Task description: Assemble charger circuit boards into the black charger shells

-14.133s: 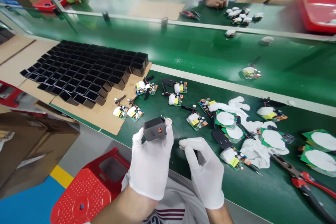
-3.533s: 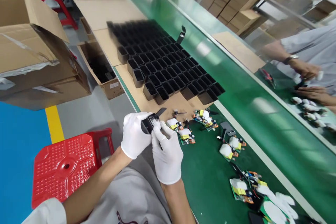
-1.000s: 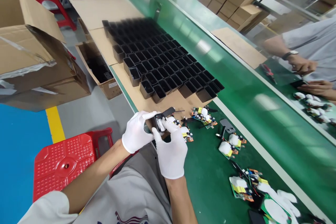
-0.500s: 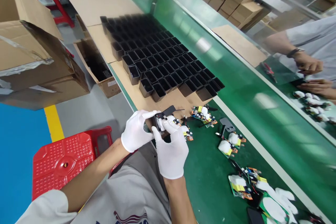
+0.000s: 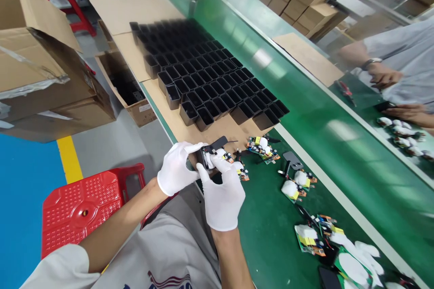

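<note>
My left hand (image 5: 178,169), in a white glove, is wrapped round a black plastic case (image 5: 199,159) at the bench edge. White-coated parts show in the case's open top, and a flat black cover (image 5: 217,144) sticks up beside it. My right hand (image 5: 222,194), also gloved, has its thumb and fingers at the near side of the same case, pressing on the contents. What lies under the right fingertips is hidden. Just beyond them, circuit boards (image 5: 241,171) with white and yellow parts rest on the bench.
Rows of empty black cases (image 5: 210,86) stand on cardboard ahead. More circuit boards (image 5: 308,239) lie to the right on the green bench (image 5: 264,230). A red stool (image 5: 83,210) and cardboard boxes (image 5: 30,76) are at left. Across the bench, a co-worker's hands (image 5: 386,76) handle parts near red pliers (image 5: 346,92).
My hands and the case stay almost where they were. Across the bench, the co-worker's upper hand has shifted left, away from their other hand.
</note>
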Demonstrator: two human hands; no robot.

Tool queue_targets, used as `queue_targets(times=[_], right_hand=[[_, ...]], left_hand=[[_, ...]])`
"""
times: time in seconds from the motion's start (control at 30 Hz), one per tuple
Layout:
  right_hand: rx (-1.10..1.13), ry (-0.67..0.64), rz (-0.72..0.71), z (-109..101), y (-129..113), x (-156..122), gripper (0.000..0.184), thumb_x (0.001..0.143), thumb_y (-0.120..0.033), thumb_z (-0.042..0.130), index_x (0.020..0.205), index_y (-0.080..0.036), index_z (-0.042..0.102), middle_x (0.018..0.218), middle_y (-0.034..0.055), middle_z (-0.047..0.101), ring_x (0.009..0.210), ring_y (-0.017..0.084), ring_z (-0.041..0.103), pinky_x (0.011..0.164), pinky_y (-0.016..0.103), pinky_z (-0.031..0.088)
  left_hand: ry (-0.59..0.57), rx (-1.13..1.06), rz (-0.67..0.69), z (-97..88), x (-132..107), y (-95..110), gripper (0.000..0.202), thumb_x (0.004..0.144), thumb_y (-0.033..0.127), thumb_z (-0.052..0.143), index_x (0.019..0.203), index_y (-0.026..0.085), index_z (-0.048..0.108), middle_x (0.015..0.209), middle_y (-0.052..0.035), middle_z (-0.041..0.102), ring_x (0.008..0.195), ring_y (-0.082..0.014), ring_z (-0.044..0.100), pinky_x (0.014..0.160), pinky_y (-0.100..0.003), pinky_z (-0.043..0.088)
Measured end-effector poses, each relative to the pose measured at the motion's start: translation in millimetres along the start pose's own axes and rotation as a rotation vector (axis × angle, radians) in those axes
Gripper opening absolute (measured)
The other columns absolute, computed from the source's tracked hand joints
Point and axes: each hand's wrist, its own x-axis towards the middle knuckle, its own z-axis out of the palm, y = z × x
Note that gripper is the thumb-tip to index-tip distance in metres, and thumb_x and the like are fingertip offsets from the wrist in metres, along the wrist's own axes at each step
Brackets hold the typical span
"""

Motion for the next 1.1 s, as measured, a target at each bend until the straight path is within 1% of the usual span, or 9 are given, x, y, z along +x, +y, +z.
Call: queue_targets(times=[0.1,0.17,0.3,0.43,0.53,0.6,0.8,0.93,1.1], right_hand=[[-0.046,0.045,0.072,-3.1,-1.1,-1.1,0.036,0.094,-0.041,0.079,0.12,-0.017,0.072,0.107,0.0105,0.085,0.093,0.026,0.083,0.087,0.037,0.067],[-0.057,0.045,0.04,-3.5,-1.2,-1.3,0.037,0.095,-0.04,0.079,0.123,-0.017,0.072,0.112,0.0122,0.084,0.098,0.027,0.083,0.09,0.04,0.067],[-0.067,0.014,-0.078,-1.9,-1.1,0.3,0.022,0.098,-0.03,0.076,0.116,-0.018,0.074,0.111,0.0116,0.084,0.1,0.025,0.082,0.089,0.036,0.066],[-0.024,0.034,-0.052,-2.4,-2.3,0.2,0.015,0.097,-0.03,0.078,0.108,-0.02,0.074,0.099,0.0069,0.085,0.089,0.021,0.082,0.083,0.031,0.066],[-0.045,0.082,0.063,-3.5,-3.9,-1.7,0.029,0.093,-0.036,0.082,0.116,-0.019,0.073,0.103,0.0081,0.085,0.093,0.024,0.082,0.083,0.034,0.066],[-0.067,0.074,0.084,-3.2,-4.2,-2.2,0.037,0.093,-0.038,0.081,0.122,-0.018,0.072,0.108,0.0102,0.084,0.097,0.026,0.082,0.087,0.037,0.066],[-0.071,0.005,-0.086,-1.8,-1.6,0.1,0.018,0.099,-0.028,0.076,0.113,-0.018,0.074,0.106,0.0098,0.084,0.096,0.023,0.082,0.087,0.034,0.066],[-0.069,0.008,-0.104,-2.6,-1.1,-1.4,0.031,0.098,-0.025,0.078,0.128,-0.021,0.07,0.115,0.0097,0.083,0.104,0.024,0.081,0.094,0.035,0.066],[-0.185,-0.096,-0.134,-0.8,-0.6,-5.4,0.036,0.102,-0.023,0.07,0.138,-0.024,0.071,0.129,0.014,0.079,0.111,0.028,0.08,0.095,0.038,0.065]], left_hand=[[0.011,-0.001,-0.003,1.6,-0.7,-0.9,0.056,0.076,0.031,0.09,0.125,0.025,0.063,0.106,-0.0048,0.078,0.094,-0.024,0.077,0.087,-0.038,0.063],[0.017,-0.007,0.002,2.5,-1.0,-1.4,0.057,0.076,0.032,0.09,0.126,0.025,0.063,0.107,-0.0048,0.079,0.095,-0.0238,0.077,0.088,-0.038,0.063],[0.021,-0.007,0.013,2.5,-0.9,-1.1,0.053,0.079,0.026,0.085,0.127,0.024,0.063,0.11,-0.0051,0.079,0.096,-0.0228,0.077,0.09,-0.037,0.062],[0.011,0.004,0.018,1.8,-0.6,-0.7,0.051,0.08,0.024,0.083,0.128,0.024,0.063,0.109,-0.005,0.079,0.097,-0.0234,0.077,0.089,-0.038,0.062],[0.003,0.01,0.012,1.9,-0.8,-1.2,0.054,0.078,0.028,0.086,0.128,0.025,0.064,0.105,-0.0046,0.079,0.094,-0.0241,0.077,0.087,-0.038,0.062],[-0.001,0.009,0.006,2.3,-1.3,-1.7,0.057,0.076,0.028,0.087,0.128,0.025,0.064,0.105,-0.0047,0.079,0.094,-0.0244,0.076,0.087,-0.039,0.062],[-0.006,0.002,-0.02,2.9,-2.3,-2.2,0.058,0.074,0.019,0.084,0.127,0.025,0.064,0.108,-0.0048,0.079,0.095,-0.0241,0.076,0.089,-0.039,0.062],[-0.011,-0.001,-0.015,2.4,-1.1,-2.1,0.057,0.073,0.019,0.083,0.126,0.024,0.064,0.108,-0.0048,0.079,0.095,-0.0245,0.077,0.089,-0.039,0.062],[-0.024,0.009,-0.012,1.2,0.4,-2.1,0.058,0.072,0.013,0.077,0.127,0.025,0.064,0.109,-0.0041,0.079,0.096,-0.0246,0.077,0.089,-0.04,0.062]])
